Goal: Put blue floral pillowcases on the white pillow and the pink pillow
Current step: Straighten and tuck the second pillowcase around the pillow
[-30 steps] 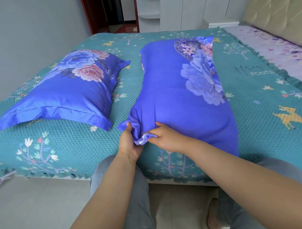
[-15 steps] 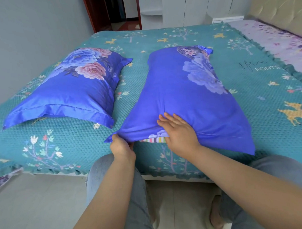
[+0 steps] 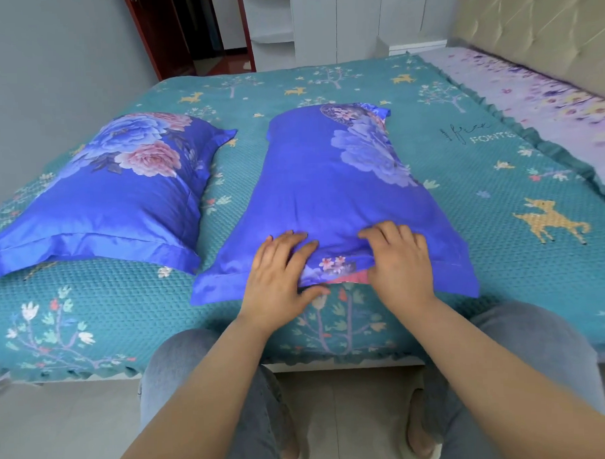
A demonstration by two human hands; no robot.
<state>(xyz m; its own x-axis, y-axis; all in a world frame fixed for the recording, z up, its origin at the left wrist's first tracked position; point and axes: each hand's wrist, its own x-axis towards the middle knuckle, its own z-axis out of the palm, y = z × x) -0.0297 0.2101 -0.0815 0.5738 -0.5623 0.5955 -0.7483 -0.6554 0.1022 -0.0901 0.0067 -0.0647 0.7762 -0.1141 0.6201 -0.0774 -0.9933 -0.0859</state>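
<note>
Bed: carries both pillows, side by side.
Left pillow: near the bed's left edge.
Right pillow: mid-bed, just beside the first (not touching).
Left hand: on the right pillow's near end.
Right hand: there too, right of it.

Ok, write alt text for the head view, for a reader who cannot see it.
Both hands, left hand and right hand, press flat on the near end of a blue floral pillow lying on a teal bedspread. A strip of pink shows at its open end. A second covered pillow lies left.
</note>
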